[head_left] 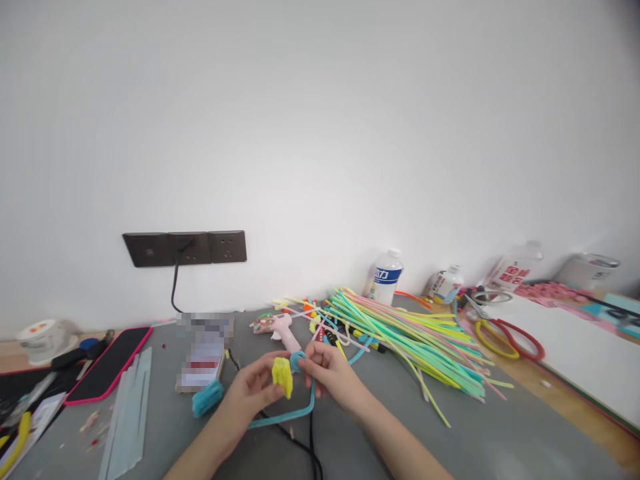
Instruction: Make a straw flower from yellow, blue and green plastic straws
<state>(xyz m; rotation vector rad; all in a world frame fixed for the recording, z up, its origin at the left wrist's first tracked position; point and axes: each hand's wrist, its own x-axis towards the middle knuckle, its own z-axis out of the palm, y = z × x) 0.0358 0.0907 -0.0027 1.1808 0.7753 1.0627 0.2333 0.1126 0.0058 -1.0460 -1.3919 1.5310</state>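
Yellow piece (283, 377) in left hand (259, 387)

Fuzz, Plastic, Metal, Wood

- Yellow pc. (283, 377) & blue coil (297, 362): fuzzy, matt pile.
- Blue bundle (207, 399): same, dense nap.
- Multicol. stems (410, 340): fuzzy, matt.
- Glue gun (283, 328): pink plastic, smooth.
- Scissors (477, 308): shiny metal blades; smooth plastic hdls., red/yellow.
- Bottle (386, 277): white plastic, smooth, w/ printed label.
- Socket panel (227, 247): dk. plastic, satin.
- Phone (107, 367): dk. glossy screen, smooth pink edge.
- Pale strips (131, 407): smooth; mat'l unclear.
- Grey surface (480, 433): matt, smooth.
- Tabletop (620, 440): wood-look, lt. brown.
- Wall (320, 133): white, matt, smooth.
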